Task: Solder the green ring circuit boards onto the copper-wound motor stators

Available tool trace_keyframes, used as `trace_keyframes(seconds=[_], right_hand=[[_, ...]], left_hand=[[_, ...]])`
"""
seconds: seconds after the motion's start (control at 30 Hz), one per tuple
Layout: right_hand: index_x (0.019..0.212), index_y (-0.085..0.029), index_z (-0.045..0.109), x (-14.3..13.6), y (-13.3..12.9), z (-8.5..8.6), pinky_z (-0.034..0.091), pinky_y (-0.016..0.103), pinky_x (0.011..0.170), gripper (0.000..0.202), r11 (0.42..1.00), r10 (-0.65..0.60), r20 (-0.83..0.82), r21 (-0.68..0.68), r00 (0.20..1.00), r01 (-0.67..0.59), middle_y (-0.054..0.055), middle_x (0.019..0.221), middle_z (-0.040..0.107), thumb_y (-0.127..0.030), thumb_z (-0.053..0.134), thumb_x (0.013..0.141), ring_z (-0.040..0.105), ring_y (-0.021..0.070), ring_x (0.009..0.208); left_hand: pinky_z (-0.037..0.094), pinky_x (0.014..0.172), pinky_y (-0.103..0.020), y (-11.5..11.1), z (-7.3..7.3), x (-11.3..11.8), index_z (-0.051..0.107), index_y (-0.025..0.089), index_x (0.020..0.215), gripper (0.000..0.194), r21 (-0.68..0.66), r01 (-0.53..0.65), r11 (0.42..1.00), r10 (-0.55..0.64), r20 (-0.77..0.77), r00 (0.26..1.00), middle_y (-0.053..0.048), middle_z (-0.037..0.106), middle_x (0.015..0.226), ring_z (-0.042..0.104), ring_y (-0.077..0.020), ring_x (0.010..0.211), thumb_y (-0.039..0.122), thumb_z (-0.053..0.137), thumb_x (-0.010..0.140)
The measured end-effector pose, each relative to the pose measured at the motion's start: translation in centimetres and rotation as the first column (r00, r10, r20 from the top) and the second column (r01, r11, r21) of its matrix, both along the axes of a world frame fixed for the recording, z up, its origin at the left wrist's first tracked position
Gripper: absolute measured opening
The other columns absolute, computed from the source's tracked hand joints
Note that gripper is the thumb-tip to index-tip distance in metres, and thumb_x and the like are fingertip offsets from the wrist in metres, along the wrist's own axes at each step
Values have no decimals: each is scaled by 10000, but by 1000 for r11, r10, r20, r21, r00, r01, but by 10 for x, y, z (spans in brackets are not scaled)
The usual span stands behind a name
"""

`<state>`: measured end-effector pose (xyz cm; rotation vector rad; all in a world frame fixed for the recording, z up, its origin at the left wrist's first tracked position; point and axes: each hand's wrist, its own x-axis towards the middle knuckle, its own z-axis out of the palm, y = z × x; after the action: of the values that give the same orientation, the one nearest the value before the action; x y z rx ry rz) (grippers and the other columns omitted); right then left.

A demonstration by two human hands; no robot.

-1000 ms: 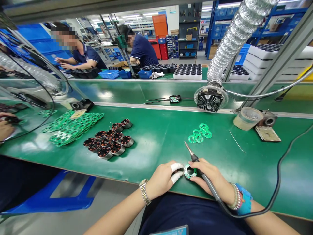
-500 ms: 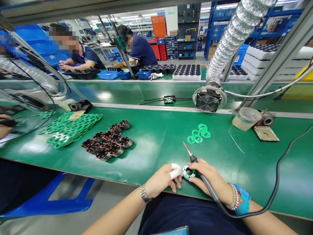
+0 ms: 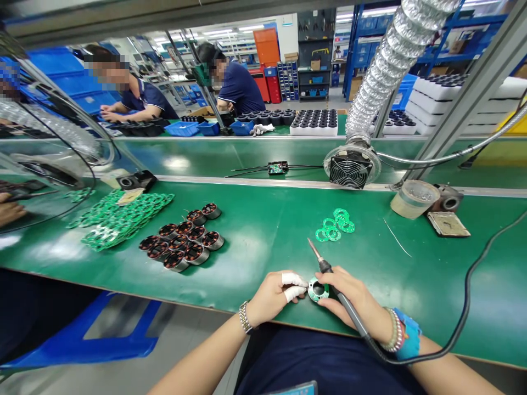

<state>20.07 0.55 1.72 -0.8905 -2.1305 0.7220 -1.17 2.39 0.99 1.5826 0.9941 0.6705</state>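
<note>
My right hand holds a black-handled soldering iron, its tip pointing up and left, and pinches a motor core topped by a green ring board between thumb and finger. At the left side of that core is my left hand, its taped thumb and finger pressed together; anything between them is too small to tell. Loose green ring boards lie beyond the iron. Copper-wound cores stand in a group to the left, beside a pile of green board panels.
A fan on a silver duct stands at the bench's back edge. At right are a plastic cup and a sponge tray. The iron's cable crosses my right forearm. A co-worker's hand is at far left.
My left hand has drawn its fingers together at the core's left side, and its lower fingers have curled in. My right hand, iron and core stay nearly still. The circuit module on the conveyor has shifted left.
</note>
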Motion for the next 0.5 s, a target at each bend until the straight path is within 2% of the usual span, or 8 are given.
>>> trace_keyframes(seconds=[0.1, 0.27, 0.5], right_hand=[[1113, -203, 496, 0, 0, 0, 476, 304, 716, 276, 1000, -2, 3, 1, 1000, 2, 65, 935, 576, -197, 562, 845, 526, 175, 808], [1108, -204, 501, 0, 0, 0, 478, 294, 719, 278, 1000, -12, 12, 11, 1000, 11, 63, 936, 579, -199, 570, 839, 533, 169, 806], [1100, -201, 502, 1, 0, 1, 481, 294, 726, 273, 1000, -11, 16, 1, 1000, 11, 65, 937, 580, -200, 571, 836, 536, 171, 813]], left_hand=[[504, 583, -233, 3, 0, -4, 678, 150, 790, 172, 122, 49, 991, -38, -89, 995, -60, 647, 787, 583, -121, 623, 268, 554, 803], [496, 734, -267, 7, 3, -6, 688, 180, 830, 164, 280, 136, 950, -89, -174, 981, -68, 684, 841, 619, -153, 772, 260, 546, 817], [481, 732, -260, 10, 8, -6, 665, 176, 808, 159, 311, 177, 934, -123, -186, 975, -68, 675, 842, 611, -148, 773, 256, 528, 818]])
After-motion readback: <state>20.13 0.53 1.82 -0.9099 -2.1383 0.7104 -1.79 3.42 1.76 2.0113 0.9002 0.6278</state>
